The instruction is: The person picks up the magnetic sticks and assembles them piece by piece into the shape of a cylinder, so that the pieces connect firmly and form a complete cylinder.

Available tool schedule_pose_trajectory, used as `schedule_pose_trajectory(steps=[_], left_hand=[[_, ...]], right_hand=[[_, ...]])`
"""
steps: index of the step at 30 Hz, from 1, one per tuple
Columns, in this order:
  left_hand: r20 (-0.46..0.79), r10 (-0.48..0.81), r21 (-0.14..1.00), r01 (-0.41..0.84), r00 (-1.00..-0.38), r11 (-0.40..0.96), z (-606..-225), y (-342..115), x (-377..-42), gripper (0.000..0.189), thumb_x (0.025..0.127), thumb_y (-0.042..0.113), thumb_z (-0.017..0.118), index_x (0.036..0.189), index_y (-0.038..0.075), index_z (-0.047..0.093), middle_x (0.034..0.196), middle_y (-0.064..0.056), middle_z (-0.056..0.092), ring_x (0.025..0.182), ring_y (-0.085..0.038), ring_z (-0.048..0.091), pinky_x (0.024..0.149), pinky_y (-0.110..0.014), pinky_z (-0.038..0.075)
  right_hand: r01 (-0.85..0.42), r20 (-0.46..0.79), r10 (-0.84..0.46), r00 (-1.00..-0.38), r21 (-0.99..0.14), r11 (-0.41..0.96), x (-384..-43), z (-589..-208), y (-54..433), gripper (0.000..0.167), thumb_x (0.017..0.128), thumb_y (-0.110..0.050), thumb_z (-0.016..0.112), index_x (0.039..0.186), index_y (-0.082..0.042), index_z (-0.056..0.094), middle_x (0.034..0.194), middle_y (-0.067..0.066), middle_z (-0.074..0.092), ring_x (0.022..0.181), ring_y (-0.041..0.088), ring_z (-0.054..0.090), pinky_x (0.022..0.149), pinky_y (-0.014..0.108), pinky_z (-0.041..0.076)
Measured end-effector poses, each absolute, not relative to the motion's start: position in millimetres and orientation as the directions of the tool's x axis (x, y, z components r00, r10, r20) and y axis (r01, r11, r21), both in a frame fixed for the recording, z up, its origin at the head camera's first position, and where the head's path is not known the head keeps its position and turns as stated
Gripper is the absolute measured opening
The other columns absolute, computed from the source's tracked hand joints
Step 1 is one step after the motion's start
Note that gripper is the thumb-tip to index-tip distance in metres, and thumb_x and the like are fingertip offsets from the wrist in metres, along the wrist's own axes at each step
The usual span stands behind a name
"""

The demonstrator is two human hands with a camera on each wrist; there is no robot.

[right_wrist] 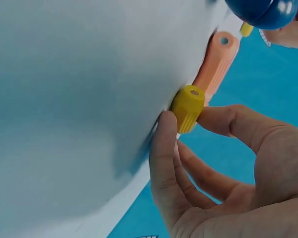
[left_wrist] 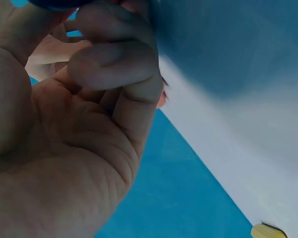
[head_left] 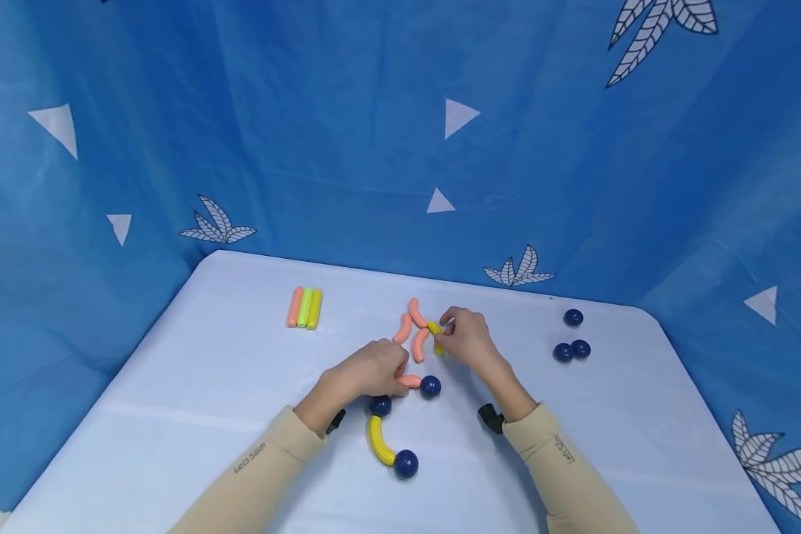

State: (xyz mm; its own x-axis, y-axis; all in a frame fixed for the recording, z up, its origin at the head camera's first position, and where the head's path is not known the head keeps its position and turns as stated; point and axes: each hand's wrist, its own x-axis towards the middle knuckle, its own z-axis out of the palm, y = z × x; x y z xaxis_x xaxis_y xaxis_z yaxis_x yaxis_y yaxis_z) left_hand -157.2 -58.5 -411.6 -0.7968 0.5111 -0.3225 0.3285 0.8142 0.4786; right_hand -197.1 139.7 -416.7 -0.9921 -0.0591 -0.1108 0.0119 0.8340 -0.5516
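Observation:
My left hand (head_left: 374, 367) pinches a salmon curved magnetic rod (head_left: 410, 381), whose right end meets a navy ball (head_left: 430, 386). In the left wrist view its fingers (left_wrist: 111, 67) are curled, hiding most of the rod. Just below that hand, a yellow curved rod (head_left: 377, 439) joins one navy ball (head_left: 380, 406) to another navy ball (head_left: 406, 463). With thumb and fingertips, my right hand (head_left: 470, 340) pinches a second yellow curved rod (right_wrist: 188, 109) at the table surface. Several salmon curved rods (head_left: 419, 345) lie immediately left of it.
Three straight rods, salmon, lime and yellow (head_left: 314, 309), lie side by side at the back left of the white table (head_left: 227, 386). Three loose navy balls (head_left: 573, 317) sit at the back right. A blue patterned curtain (head_left: 347, 133) hangs behind the table.

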Motion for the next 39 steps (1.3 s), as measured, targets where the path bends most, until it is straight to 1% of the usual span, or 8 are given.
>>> schedule_pose_trajectory(steps=[4,11,17,24,29,32,36,39], left_hand=[[-0.298,0.516,0.473,0.345,-0.803,0.811,-411,-57,-157,0.031,0.091,0.028,0.085,0.079,0.014,0.060,0.069,0.001,0.054,0.060,-0.014,0.054,0.057,-0.025,0.042],[-0.240,0.555,0.489,0.395,-0.796,0.778,-415,-56,-154,0.031,0.090,0.029,0.086,0.080,0.017,0.060,0.067,0.003,0.052,0.062,-0.014,0.052,0.058,-0.026,0.039],[-0.232,0.566,0.498,0.403,-0.791,0.768,-418,-54,-153,0.030,0.091,0.029,0.085,0.080,0.017,0.060,0.065,0.004,0.050,0.060,-0.014,0.051,0.058,-0.025,0.039],[-0.218,0.576,0.487,0.424,-0.788,0.764,-419,-49,-152,0.030,0.092,0.029,0.084,0.080,0.017,0.059,0.066,0.004,0.050,0.058,-0.013,0.050,0.059,-0.025,0.039],[-0.200,0.572,0.493,0.423,-0.795,0.760,-422,-44,-150,0.029,0.091,0.027,0.085,0.081,0.015,0.060,0.067,0.004,0.050,0.057,-0.012,0.049,0.057,-0.023,0.038],[-0.194,0.564,0.505,0.411,-0.803,0.759,-423,-42,-149,0.029,0.092,0.026,0.084,0.081,0.014,0.060,0.067,0.004,0.050,0.057,-0.012,0.050,0.056,-0.023,0.040],[-0.195,0.533,0.527,0.370,-0.823,0.765,-423,-41,-148,0.031,0.092,0.026,0.083,0.078,0.014,0.059,0.065,0.002,0.051,0.056,-0.014,0.052,0.054,-0.024,0.041],[-0.196,0.507,0.552,0.333,-0.840,0.765,-424,-40,-148,0.030,0.091,0.025,0.085,0.078,0.014,0.059,0.065,0.002,0.051,0.055,-0.014,0.054,0.053,-0.024,0.042]], right_hand=[[0.001,-0.096,-0.058,-0.994,-0.521,0.853,-195,-415,145,0.029,0.090,-0.011,0.080,0.117,-0.002,0.073,0.090,0.009,0.067,0.073,0.020,0.059,0.061,0.029,0.047],[-0.112,-0.053,-0.157,-0.986,-0.484,0.868,-196,-425,151,0.027,0.093,-0.011,0.077,0.119,-0.010,0.074,0.099,0.010,0.064,0.087,0.024,0.057,0.075,0.036,0.051],[-0.170,-0.047,-0.217,-0.975,-0.472,0.865,-201,-427,149,0.027,0.095,-0.007,0.072,0.121,-0.013,0.073,0.098,0.011,0.059,0.084,0.024,0.054,0.072,0.036,0.046],[-0.148,-0.028,-0.181,-0.983,-0.459,0.876,-195,-427,156,0.021,0.096,-0.006,0.072,0.114,-0.014,0.076,0.099,0.011,0.059,0.085,0.024,0.054,0.072,0.035,0.046],[-0.114,-0.058,-0.160,-0.985,-0.470,0.875,-179,-426,171,0.024,0.093,-0.005,0.074,0.117,-0.009,0.072,0.099,0.010,0.062,0.087,0.024,0.056,0.075,0.037,0.050],[-0.107,-0.066,-0.159,-0.985,-0.487,0.867,-166,-426,182,0.023,0.092,-0.005,0.076,0.114,-0.008,0.070,0.097,0.007,0.064,0.084,0.021,0.056,0.074,0.035,0.051],[-0.151,-0.064,-0.214,-0.975,-0.516,0.843,-150,-425,191,0.019,0.090,-0.006,0.077,0.107,-0.011,0.072,0.091,0.001,0.064,0.077,0.017,0.055,0.068,0.031,0.049],[-0.191,-0.062,-0.263,-0.963,-0.531,0.825,-140,-422,193,0.020,0.088,-0.007,0.078,0.106,-0.014,0.072,0.088,-0.001,0.062,0.075,0.015,0.054,0.065,0.029,0.048]])
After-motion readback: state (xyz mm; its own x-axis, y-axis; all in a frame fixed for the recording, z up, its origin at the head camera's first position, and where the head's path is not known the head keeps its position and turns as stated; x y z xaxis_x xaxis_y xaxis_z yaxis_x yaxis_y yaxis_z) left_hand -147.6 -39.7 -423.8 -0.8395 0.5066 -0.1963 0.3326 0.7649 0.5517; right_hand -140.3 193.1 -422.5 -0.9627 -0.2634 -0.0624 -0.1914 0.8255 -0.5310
